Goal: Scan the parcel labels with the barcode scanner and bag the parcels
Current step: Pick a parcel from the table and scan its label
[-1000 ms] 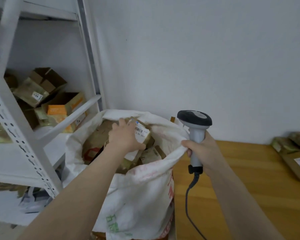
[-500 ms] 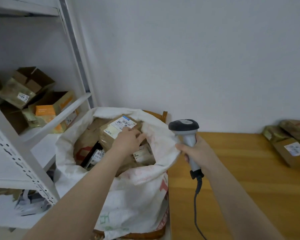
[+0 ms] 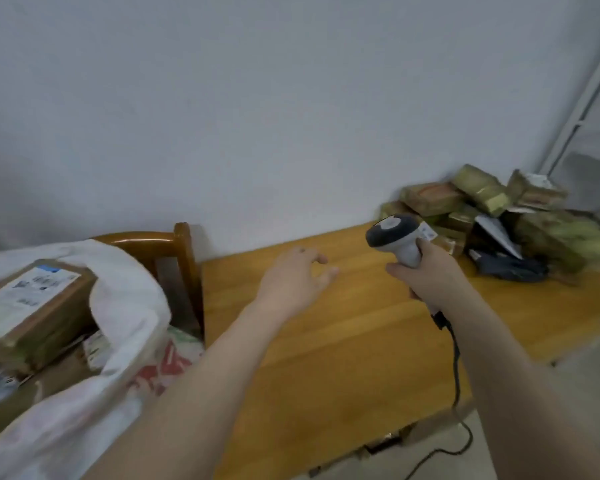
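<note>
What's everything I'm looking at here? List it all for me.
Sack: one, white with red print, left.
Box: one, brown, white label, atop the sack's contents.
Chair: one, brown wood, behind the sack.
Table: one, yellowish wood, centre.
Parcels: jumbled pile, uncountable, brownish-green, table's far right.
Scanner: one, grey and white, in the right hand.
Cable: one, black, trailing from the scanner downward.
Shelf frame: one, white metal, upper right.
Left hand: one, open, empty, above the table.
Right hand: one, gripping the scanner's handle.
</note>
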